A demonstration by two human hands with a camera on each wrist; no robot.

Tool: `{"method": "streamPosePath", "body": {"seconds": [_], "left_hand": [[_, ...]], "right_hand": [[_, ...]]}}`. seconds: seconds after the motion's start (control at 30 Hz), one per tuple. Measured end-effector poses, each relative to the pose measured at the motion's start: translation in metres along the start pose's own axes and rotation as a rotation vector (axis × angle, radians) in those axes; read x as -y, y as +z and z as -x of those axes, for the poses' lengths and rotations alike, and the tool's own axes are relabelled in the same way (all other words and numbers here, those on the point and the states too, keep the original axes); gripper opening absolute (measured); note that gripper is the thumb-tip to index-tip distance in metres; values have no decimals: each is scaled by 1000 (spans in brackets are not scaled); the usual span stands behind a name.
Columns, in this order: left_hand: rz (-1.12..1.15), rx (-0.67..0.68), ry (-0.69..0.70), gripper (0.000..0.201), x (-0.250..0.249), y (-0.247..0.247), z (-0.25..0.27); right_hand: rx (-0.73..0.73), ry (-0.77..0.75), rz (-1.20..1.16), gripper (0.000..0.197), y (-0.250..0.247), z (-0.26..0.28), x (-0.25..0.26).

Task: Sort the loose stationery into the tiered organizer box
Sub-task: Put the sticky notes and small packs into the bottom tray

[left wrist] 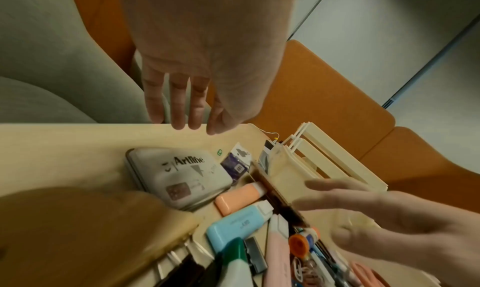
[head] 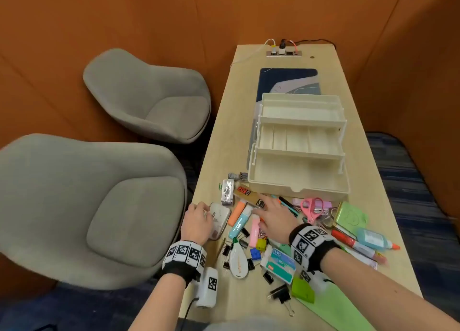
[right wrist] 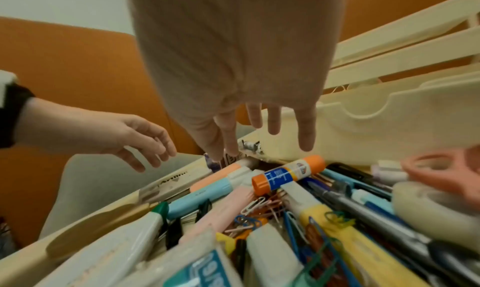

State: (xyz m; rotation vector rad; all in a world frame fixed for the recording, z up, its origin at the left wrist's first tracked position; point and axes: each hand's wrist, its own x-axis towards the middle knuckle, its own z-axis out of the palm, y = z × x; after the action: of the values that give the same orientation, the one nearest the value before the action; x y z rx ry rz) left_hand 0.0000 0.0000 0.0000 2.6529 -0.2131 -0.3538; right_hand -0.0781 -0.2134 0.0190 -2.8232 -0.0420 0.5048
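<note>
Both hands hover over the heap of loose stationery on the pale wood counter [head: 224,136], fingers spread, gripping nothing: left hand [head: 196,222] above the grey Artline tin [head: 219,220], right hand [head: 275,217] above the pastel highlighters [head: 240,222]. Beyond them stands the cream plastic tiered organizer box [head: 298,146], opened out.

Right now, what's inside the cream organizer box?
Nothing shows inside the organizer box. The bottom tray, the divided middle tier and the top tier all look bare in the head view. The back of the bottom tray, tucked under the middle tier, is hidden.
</note>
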Motion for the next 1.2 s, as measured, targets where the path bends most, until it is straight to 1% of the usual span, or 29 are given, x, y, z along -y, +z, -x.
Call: {"method": "streamPosePath", "body": {"seconds": [0.1,0.17,0.23,0.3,0.4,0.47,0.5,0.57,0.63,0.67,0.7,0.73,0.8,0.83,0.87,0.9,0.97,1.0,1.1,1.17,1.2], "left_hand": [[1,-12,5,21,3,1,2],[7,-9,9,21,5,3,3],[16,-16,11,22,5,5,4],[-3,-23,22,23,6,7,4],[-82,11,8,28,5,10,3],[-148,29,-14,32,4,10,2],[-166,15,-7,32,1,9,1],[-121,-66,77,31,-11,8,3],[43,-146,205,28,-32,6,5],[156,-137,258,29,-49,4,6],[278,-89,288,31,-64,0,7],[397,-7,299,36,-82,-2,6],[600,217,256,49,-117,-7,1],[661,280,237,55,-129,-7,-4],[692,281,226,55,-138,-6,-10],[693,235,210,53,-143,-6,-17],[651,81,182,47,-143,-5,-30],[623,26,180,43,-138,-6,-33],[515,-64,189,30,-106,-3,-32],[380,-91,172,26,-76,0,-25],[306,-87,156,26,-62,1,-21]], "right_hand": [[96,33,118,48,7,-12,7],[137,86,110,53,12,-16,8],[130,123,87,55,15,-16,6],[17,101,83,53,12,-11,5],[-217,-14,19,47,4,4,5],[-362,-42,-103,39,-3,21,2],[-421,-10,-187,35,-8,30,0],[-512,141,-451,25,-19,47,-8],[-554,305,-865,22,-32,56,-20],[-549,350,-1065,22,-40,58,-28],[-521,385,-1220,22,-47,58,-32],[-486,421,-1335,23,-54,56,-37],[-425,485,-1497,23,-63,49,-46],[-411,525,-1548,22,-66,43,-50],[-405,570,-1583,19,-68,37,-54],[-400,611,-1605,17,-70,28,-59],[-394,654,-1655,20,-73,7,-71],[-393,665,-1687,23,-75,-4,-77],[-328,696,-1686,24,-82,-37,-90],[-241,723,-1588,21,-86,-54,-94],[-189,724,-1512,23,-87,-61,-95]]}}
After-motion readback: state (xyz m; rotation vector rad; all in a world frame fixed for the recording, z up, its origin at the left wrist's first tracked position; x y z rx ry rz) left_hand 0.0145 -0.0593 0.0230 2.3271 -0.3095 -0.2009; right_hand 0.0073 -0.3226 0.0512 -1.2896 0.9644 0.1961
